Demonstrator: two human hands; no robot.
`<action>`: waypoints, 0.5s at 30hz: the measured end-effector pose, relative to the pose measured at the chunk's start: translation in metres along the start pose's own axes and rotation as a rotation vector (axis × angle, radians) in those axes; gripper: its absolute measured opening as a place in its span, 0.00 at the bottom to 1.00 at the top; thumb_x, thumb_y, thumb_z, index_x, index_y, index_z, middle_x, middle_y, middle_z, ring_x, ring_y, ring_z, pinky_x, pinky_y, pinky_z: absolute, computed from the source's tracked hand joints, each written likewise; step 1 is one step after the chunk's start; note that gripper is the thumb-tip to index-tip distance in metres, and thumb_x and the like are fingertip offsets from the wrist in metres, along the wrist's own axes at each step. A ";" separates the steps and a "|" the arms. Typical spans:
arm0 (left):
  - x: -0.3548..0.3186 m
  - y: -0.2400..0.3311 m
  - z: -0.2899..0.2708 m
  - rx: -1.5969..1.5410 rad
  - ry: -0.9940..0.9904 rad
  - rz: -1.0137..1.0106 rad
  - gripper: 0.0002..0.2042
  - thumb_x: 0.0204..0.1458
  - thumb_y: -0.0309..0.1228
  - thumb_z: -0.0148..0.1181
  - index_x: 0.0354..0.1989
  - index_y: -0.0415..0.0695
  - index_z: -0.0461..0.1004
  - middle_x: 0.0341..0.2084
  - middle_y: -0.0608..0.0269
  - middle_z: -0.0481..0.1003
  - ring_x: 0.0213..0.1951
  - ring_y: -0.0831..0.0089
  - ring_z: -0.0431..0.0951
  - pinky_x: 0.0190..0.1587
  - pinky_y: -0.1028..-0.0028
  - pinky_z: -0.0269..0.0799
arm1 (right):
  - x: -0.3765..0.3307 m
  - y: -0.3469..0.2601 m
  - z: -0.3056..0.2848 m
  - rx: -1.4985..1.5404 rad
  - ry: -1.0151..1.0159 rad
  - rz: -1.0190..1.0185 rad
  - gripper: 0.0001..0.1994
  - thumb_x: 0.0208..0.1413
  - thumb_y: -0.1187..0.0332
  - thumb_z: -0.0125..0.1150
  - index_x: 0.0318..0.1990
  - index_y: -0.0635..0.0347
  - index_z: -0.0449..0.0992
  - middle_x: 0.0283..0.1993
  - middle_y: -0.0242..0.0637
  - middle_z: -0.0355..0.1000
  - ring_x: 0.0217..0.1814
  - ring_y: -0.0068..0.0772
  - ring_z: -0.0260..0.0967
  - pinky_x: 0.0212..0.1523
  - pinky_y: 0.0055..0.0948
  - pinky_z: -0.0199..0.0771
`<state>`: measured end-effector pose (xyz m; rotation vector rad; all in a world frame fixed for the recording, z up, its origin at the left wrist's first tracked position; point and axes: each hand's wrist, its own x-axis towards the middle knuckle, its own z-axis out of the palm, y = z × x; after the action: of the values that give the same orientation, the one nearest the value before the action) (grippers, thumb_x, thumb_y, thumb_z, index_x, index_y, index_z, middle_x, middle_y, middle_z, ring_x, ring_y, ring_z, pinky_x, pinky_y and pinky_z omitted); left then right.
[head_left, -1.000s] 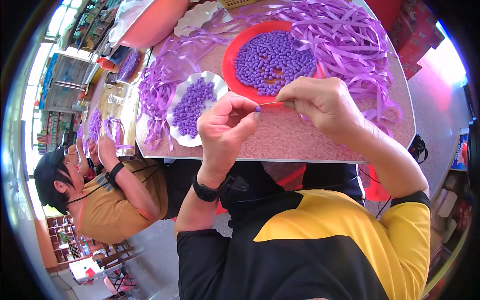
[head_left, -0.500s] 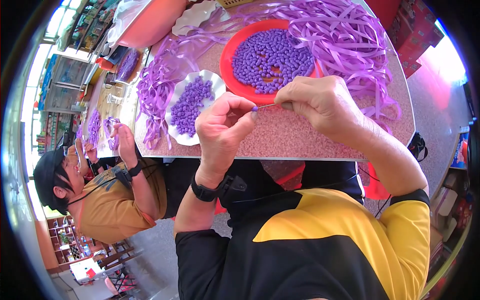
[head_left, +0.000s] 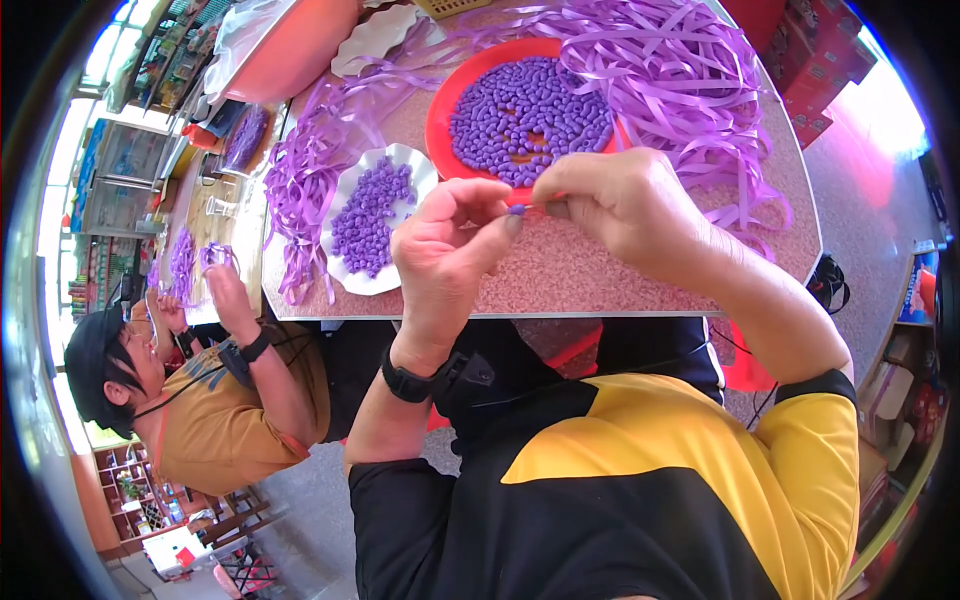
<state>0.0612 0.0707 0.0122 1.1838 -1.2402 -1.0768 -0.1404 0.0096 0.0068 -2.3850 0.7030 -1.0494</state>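
Head view: left hand [head_left: 440,240] pinches single purple bead [head_left: 516,210]; right hand [head_left: 625,200] grips thin piece, seemingly needle [head_left: 533,206], pointing at bead; bead near red plate [head_left: 437,133] of loose purple beads [head_left: 530,105], white scalloped dish [head_left: 424,173] beside left hand

Over the near part of the counter [head_left: 600,285], the left hand [head_left: 447,243] pinches with thumb and forefinger, its left wrist [head_left: 418,352] bent just short of the counter's front edge. The right hand [head_left: 622,203], back upward, pinches with fingers curled, its right forearm [head_left: 775,305] slanting across that edge from a bent elbow; the fingertips nearly meet.
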 end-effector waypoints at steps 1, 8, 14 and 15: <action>0.001 -0.001 0.001 -0.004 -0.008 -0.001 0.09 0.51 0.19 0.64 0.41 0.38 0.77 0.28 0.70 0.74 0.26 0.89 0.71 0.27 0.87 0.66 | 0.003 -0.003 -0.005 0.109 -0.033 0.176 0.09 0.53 0.79 0.62 0.41 0.60 0.79 0.26 0.34 0.71 0.27 0.28 0.73 0.29 0.27 0.72; 0.010 -0.018 0.009 0.510 -0.182 0.191 0.14 0.44 0.21 0.68 0.42 0.39 0.77 0.26 0.63 0.75 0.25 0.76 0.74 0.30 0.74 0.71 | 0.017 -0.004 -0.031 0.568 0.170 0.215 0.10 0.62 0.67 0.60 0.48 0.57 0.80 0.25 0.21 0.67 0.20 0.09 0.57 0.20 0.15 0.55; 0.015 -0.024 0.046 1.027 -0.301 0.388 0.06 0.45 0.27 0.63 0.32 0.42 0.77 0.28 0.52 0.75 0.30 0.52 0.76 0.34 0.59 0.72 | 0.016 -0.008 -0.041 0.726 0.296 0.388 0.08 0.63 0.69 0.57 0.43 0.64 0.78 0.26 0.27 0.71 0.19 0.11 0.60 0.19 0.13 0.58; 0.015 -0.025 0.044 1.079 -0.307 0.423 0.05 0.46 0.27 0.62 0.31 0.42 0.76 0.28 0.52 0.75 0.31 0.52 0.76 0.34 0.59 0.72 | 0.014 -0.011 -0.046 0.722 0.298 0.386 0.08 0.63 0.69 0.57 0.43 0.64 0.78 0.26 0.27 0.71 0.19 0.11 0.60 0.19 0.13 0.58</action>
<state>0.0193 0.0506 -0.0123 1.4248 -2.3286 -0.2085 -0.1645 0.0012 0.0487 -1.4353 0.6929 -1.2298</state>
